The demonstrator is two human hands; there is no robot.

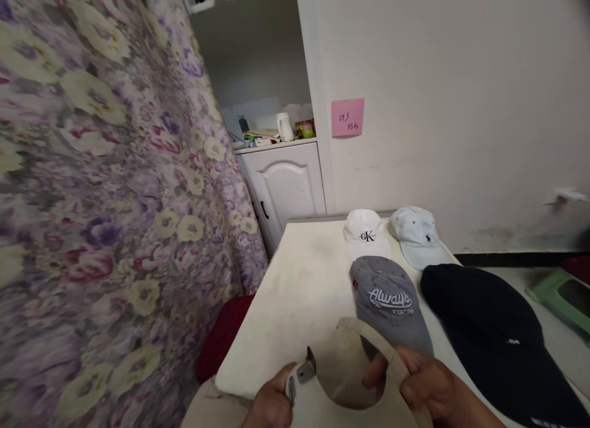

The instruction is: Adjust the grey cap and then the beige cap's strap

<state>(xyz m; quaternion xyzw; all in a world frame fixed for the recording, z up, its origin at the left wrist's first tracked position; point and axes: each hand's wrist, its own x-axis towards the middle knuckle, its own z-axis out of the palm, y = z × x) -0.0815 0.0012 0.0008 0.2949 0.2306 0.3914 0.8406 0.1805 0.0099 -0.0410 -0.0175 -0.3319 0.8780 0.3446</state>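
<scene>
Both hands hold a beige cap (354,409) by its back at the near edge of a white table (295,286). My left hand (271,403) is closed on the strap end with the metal buckle (305,369). My right hand (433,388) pinches the other end of the beige strap (369,332), which arches over the cap's rear opening. Behind it lie a grey cap (391,305) with "Always" lettering, a white cap (366,231) with a black logo, a pale blue cap (417,231) and a dark navy cap (488,336).
A flowered curtain (101,200) fills the left side. A white cabinet (286,182) with a jug and clutter stands behind. A pink note (347,117) is stuck on the wall. A green stool (560,296) stands at right, a red cushion (224,336) left of the table.
</scene>
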